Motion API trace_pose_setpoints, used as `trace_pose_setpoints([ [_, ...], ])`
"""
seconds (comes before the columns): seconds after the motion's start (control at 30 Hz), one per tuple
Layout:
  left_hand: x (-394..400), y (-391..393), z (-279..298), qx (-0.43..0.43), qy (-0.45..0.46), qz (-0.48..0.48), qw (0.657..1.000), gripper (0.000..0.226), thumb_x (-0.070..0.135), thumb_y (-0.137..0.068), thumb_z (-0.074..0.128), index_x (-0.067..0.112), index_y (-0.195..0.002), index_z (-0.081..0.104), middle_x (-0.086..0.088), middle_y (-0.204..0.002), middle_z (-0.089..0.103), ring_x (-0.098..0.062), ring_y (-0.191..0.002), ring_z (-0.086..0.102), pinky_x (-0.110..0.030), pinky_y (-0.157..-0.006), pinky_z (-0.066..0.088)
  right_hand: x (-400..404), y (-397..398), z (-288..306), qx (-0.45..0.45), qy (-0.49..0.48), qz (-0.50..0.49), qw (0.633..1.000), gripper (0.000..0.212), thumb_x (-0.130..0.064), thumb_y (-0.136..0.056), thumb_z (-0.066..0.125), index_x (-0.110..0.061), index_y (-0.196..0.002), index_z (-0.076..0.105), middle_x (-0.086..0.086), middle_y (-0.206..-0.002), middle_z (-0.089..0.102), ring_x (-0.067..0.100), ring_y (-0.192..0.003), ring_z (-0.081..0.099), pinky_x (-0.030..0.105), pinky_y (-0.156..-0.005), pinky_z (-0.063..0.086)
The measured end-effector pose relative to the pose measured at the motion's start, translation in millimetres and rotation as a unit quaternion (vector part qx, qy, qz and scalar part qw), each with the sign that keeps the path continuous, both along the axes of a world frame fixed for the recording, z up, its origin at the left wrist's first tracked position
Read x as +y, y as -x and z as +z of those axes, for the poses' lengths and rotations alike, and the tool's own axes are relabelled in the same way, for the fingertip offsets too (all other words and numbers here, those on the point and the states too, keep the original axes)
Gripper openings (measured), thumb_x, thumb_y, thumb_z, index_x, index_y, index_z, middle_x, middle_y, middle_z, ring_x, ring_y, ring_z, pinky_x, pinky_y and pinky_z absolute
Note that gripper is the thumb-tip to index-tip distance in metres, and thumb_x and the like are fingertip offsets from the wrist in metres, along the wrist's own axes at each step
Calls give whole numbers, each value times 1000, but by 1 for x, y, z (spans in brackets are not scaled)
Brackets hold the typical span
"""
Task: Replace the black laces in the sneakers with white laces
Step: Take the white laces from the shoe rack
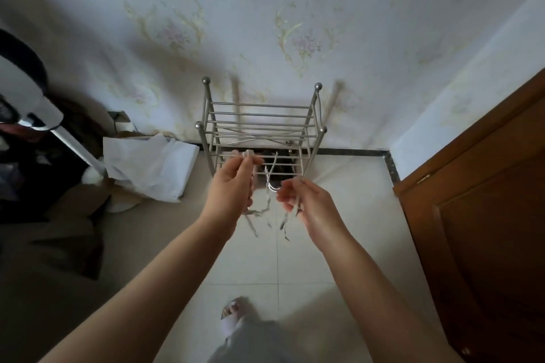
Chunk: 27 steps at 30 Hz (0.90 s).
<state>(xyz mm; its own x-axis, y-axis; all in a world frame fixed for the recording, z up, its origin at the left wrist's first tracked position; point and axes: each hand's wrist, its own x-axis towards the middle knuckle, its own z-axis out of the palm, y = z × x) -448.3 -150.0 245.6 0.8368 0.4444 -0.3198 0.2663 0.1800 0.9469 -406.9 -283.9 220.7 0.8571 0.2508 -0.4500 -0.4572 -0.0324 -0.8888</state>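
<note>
The person is standing over a metal shoe rack and holding the white laces up between both hands. The left hand is pinching one part high, the right hand is pinching another part lower, and the loose ends are dangling down between them. A dark shape, probably the sneakers, is lying below and beyond the hands, low in the rack, too dim to make out its laces, so the hands will probably have to go down and forward
</note>
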Motion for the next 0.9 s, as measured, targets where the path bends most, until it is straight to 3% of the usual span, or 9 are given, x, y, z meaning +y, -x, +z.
trace_pose_setpoints([
  [0.1, 3, 39, -10, 46, -72, -16, 996, 27, 30, -98, 47, 22, -81, 68, 6, -50, 30, -11, -44, 27, -23, -46, 24, -21, 17, -9, -10, 78, 25, 997, 22, -15, -95, 49, -11, -84, 67, 2, -70, 63, 12, -54, 51, 23, -54, 40],
  [0.2, 9, 90, -17, 67, -135, 43, 988, 26, 29, -95, 50, 22, -79, 70, 6, -47, 34, -16, -48, 29, -28, -51, 25, -48, 35, -27, -54, 199, 41, 978, 17, -22, -91, 55, -12, -85, 68, -2, -70, 62, 11, -56, 48, 21, -53, 37],
  [0.37, -8, 172, -10, 73, -164, 90, 980, 24, 22, -95, 48, 18, -81, 69, -1, -50, 35, -10, -39, 31, -25, -46, 27, -91, 101, -64, -28, 315, 85, 945, 24, -19, -91, 53, -1, -82, 65, 5, -72, 59, 12, -53, 46, 14, -39, 33],
  [0.43, -24, 199, -12, 87, -152, 64, 982, 25, 23, -96, 48, 18, -81, 68, 0, -48, 34, -8, -35, 30, -20, -40, 26, -94, 140, -72, -24, 301, 126, 945, 25, -18, -91, 53, 3, -81, 64, 7, -69, 59, 12, -50, 43, 13, -40, 32],
  [0.57, -51, 241, -26, 116, -29, 30, 992, 25, 20, -98, 46, 11, -87, 65, 1, -51, 39, -9, -38, 33, -17, -39, 29, -82, 199, -72, -62, 241, 230, 941, 29, -28, -93, 55, -6, -79, 68, 15, -78, 69, 7, -50, 50, 26, -62, 41],
  [0.67, -64, 266, -33, 134, 35, 23, 990, 25, 17, -99, 44, 7, -93, 66, -6, -68, 60, -15, -59, 57, -24, -60, 51, -68, 231, -56, -39, 147, 271, 950, 30, -38, -95, 51, -13, -94, 69, 4, -84, 73, 8, -64, 61, 25, -62, 43],
  [0.77, -68, 292, -41, 143, 12, 7, 990, 24, 15, -99, 45, 8, -100, 68, -6, -86, 71, -9, -73, 68, -18, -72, 55, -58, 261, -48, -1, 71, 299, 952, 35, -46, -95, 49, -18, -107, 67, -3, -96, 73, 10, -88, 68, 27, -76, 53],
  [0.83, -63, 309, -46, 135, 30, 10, 990, 24, 12, -99, 45, 5, -107, 66, -10, -95, 72, -12, -83, 69, -19, -77, 56, -53, 278, -52, -12, 82, 312, 947, 34, -48, -91, 54, -21, -110, 64, -7, -101, 70, 8, -95, 66, 30, -86, 54],
  [0.9, -55, 326, -50, 132, 81, 8, 988, 24, 11, -100, 42, 4, -110, 63, -11, -99, 72, -20, -92, 69, -27, -80, 57, -48, 297, -56, -31, 104, 316, 943, 26, -40, -91, 59, -23, -110, 63, -7, -100, 70, 6, -92, 65, 26, -82, 53],
])
